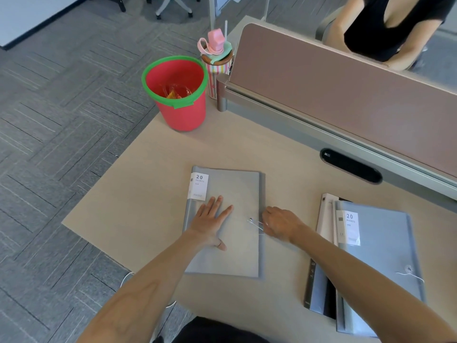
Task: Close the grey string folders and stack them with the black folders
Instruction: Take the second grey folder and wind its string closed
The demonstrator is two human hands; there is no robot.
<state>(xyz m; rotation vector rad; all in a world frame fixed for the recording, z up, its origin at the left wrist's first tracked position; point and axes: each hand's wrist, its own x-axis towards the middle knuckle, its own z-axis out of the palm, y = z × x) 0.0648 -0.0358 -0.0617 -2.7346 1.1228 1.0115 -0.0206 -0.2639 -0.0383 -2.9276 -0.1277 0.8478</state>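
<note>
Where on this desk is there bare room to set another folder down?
Bare desk lies between the red bin and the grey folder, and behind it toward the cable slot. The stack crowds the right.

Grey string folder (230,219) lay flat mid-desk (138,194), cover down, "20 POCKETS" label (199,186) at its 11 o'clock corner. Left hand (210,220) pressed palm-down on the cover, fingers spread. Right hand (280,225) sat at the folder's 3 o'clock edge, fingers pinched on the white string (257,225) beside the button (250,219). At 3 o'clock from that, well apart: a stack (371,263) with a second grey folder on top, string loose, black folders under it. Red bin (179,94) with green rim at 11 o'clock, striped cup (217,70) just behind it.
</note>
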